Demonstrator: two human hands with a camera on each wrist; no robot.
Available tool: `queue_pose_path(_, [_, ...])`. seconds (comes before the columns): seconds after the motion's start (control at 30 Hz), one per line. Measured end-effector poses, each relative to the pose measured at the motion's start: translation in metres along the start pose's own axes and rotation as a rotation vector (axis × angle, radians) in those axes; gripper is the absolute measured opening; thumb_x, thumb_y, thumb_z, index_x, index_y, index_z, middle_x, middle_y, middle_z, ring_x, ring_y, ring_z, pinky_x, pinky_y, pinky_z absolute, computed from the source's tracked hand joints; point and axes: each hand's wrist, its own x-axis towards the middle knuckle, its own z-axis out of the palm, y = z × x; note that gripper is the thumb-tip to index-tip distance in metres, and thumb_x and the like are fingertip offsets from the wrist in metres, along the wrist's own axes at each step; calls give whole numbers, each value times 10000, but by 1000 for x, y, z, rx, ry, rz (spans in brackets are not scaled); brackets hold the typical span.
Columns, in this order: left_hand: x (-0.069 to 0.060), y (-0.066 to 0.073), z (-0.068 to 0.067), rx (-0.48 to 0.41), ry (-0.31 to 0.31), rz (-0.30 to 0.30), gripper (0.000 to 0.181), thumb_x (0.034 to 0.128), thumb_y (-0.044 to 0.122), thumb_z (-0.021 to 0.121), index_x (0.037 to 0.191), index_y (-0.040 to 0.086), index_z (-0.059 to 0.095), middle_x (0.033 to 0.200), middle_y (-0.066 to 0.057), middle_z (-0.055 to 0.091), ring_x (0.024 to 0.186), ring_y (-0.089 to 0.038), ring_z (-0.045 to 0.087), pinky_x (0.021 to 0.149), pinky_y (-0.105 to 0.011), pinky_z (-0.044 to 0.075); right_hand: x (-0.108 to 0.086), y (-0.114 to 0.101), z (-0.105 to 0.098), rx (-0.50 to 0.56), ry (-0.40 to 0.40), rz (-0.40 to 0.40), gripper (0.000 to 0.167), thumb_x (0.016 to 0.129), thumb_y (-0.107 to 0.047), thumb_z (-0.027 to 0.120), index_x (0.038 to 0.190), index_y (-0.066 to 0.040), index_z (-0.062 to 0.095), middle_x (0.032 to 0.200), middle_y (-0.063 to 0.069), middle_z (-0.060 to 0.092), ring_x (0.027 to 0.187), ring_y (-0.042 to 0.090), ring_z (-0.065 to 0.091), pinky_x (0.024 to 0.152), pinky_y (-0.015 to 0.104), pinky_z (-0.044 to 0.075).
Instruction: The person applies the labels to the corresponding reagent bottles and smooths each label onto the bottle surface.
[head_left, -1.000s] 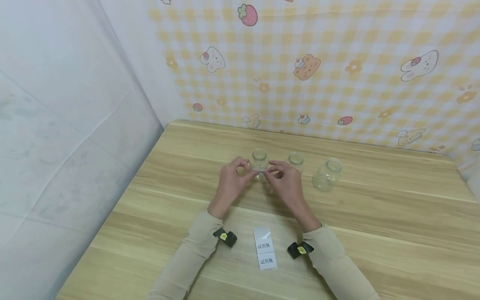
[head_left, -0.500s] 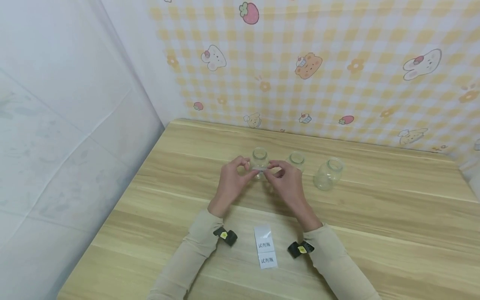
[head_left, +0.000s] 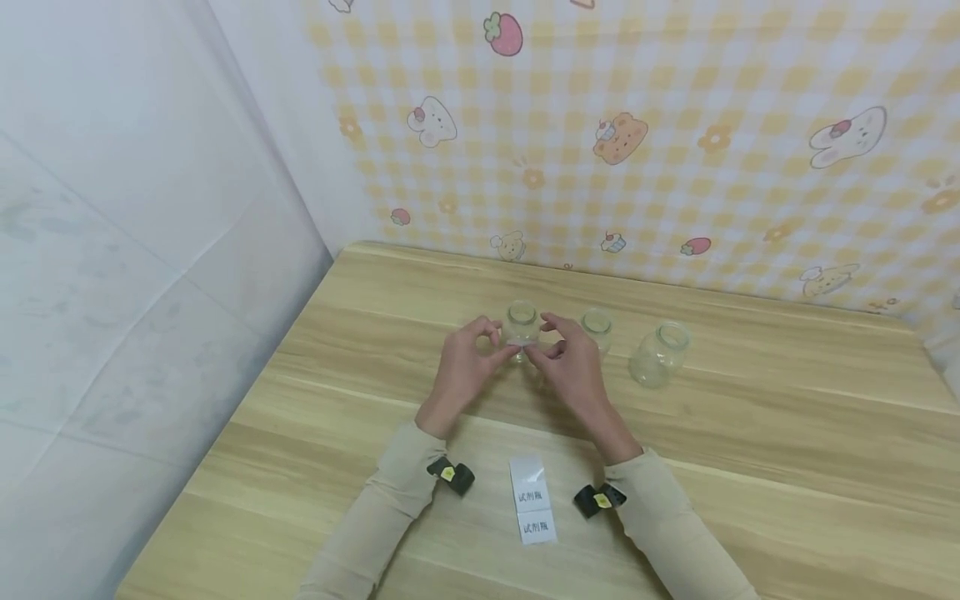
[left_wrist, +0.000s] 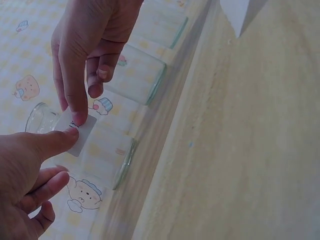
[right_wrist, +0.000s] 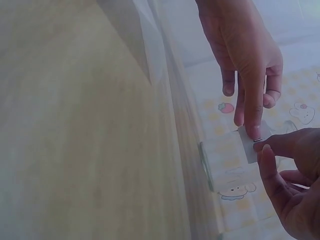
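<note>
A clear glass jar (head_left: 521,325) stands upright on the wooden table, with a small white label (left_wrist: 85,131) with dark writing lying across its front. My left hand (head_left: 467,357) holds the jar from the left, its thumb pressing the label and its other fingers bent beside the glass. From the right, my right hand (head_left: 572,360) does the same, thumb tip on the label close to the left thumb. Its index finger is raised at the jar's right side. The thumbs cover part of the writing. Whether every finger touches the glass is hidden.
Two more clear jars stand to the right, a middle jar (head_left: 597,323) partly behind my right hand and a right jar (head_left: 660,357). A white strip with two printed labels (head_left: 533,500) lies between my forearms. A checked cloth (head_left: 660,167) hangs behind the table (head_left: 337,450).
My right thumb has slid slightly left along the label toward the left thumb, and the right index finger has lifted a little. The left hand and the jars stay nearly where they were.
</note>
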Motion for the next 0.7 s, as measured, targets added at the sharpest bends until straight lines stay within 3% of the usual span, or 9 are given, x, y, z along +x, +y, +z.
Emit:
queue_pose_path(0.43, [1,-1,-1,48,-19,51,332,846,127,861,800,64,539,1169,-196,736,1172,-397,678,1066,-469,496,1,3,1,-49,-6,4,491,865,-31,829,1310,64,647,1199,211,661,750,254,682,588,211,534])
queue_pose_path(0.7, [2,-2,-9,46,-98,32,313,910,200,803,796,120,522,1236,-191,718,1226,-392,646,1109,-502,450,1,1,-3,-53,-49,-10,459,908,-95,810,1306,67,650,1201,217,654,711,225,692,558,228,543])
